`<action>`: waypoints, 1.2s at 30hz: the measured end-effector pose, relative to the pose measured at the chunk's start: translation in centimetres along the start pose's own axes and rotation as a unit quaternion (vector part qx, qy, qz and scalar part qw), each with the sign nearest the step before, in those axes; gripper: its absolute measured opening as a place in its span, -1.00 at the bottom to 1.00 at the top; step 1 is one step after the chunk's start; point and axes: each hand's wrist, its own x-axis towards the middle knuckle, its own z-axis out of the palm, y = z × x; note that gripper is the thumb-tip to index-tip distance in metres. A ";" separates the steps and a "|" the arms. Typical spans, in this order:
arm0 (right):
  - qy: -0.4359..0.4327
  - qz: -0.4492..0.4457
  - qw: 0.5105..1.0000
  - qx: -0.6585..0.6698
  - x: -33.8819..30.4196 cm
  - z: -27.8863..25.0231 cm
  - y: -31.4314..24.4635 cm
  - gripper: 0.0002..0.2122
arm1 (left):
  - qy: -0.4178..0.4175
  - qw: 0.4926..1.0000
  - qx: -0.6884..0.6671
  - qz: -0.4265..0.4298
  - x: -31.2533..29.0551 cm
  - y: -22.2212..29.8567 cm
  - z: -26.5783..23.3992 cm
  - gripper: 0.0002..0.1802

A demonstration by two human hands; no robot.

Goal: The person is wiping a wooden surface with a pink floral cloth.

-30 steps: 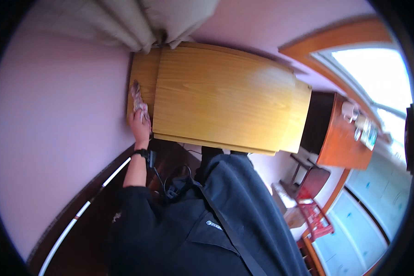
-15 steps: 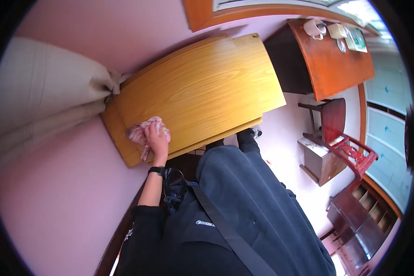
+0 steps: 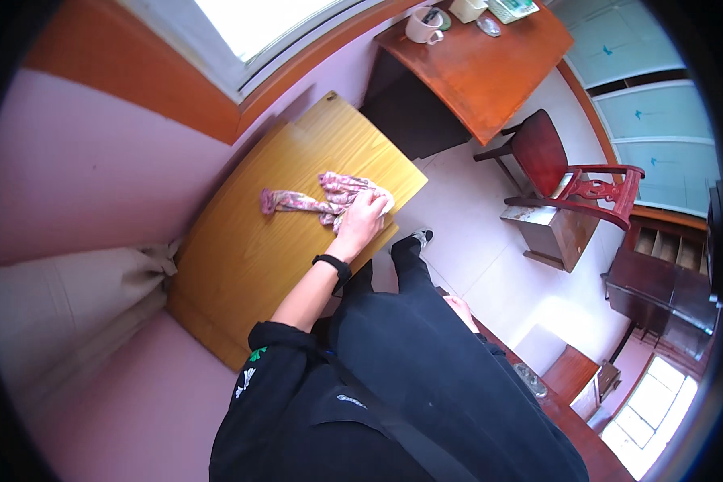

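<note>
My left hand, with a black watch on its wrist, is closed on a pink-and-white patterned cloth. Bunched under my fingers near the table's right end, the cloth trails a twisted strip to the left across the wood. Beneath it is a yellow wood-grain table with stepped edges. Down by my side, past my dark clothing, part of my right hand shows, apart from the table; its fingers are mostly hidden.
An orange-brown desk at the far right bears a white mug and small containers. Dark red wooden chairs and a small cabinet stand on the right. A tied beige curtain hangs at the left, against the pink wall.
My left hand has carried the cloth from the table's left end to its right end, and the cloth is now more spread out. The whole view has turned and shifted.
</note>
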 end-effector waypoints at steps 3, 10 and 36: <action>0.016 -0.012 1.000 0.015 0.2 -0.6 0.2 -0.78 | 0.002 1.000 0.011 -0.011 1.0 -0.5 0.4 -0.62; 0.008 0.035 0.998 0.048 -2.6 -1.2 -2.5 -0.80 | -0.077 0.960 0.234 -0.137 8.8 -2.6 3.1 -0.77; 0.008 -0.326 0.933 -0.152 12.2 6.2 -29.1 -0.46 | 0.082 0.906 0.278 -0.307 17.2 -12.2 -2.3 -0.61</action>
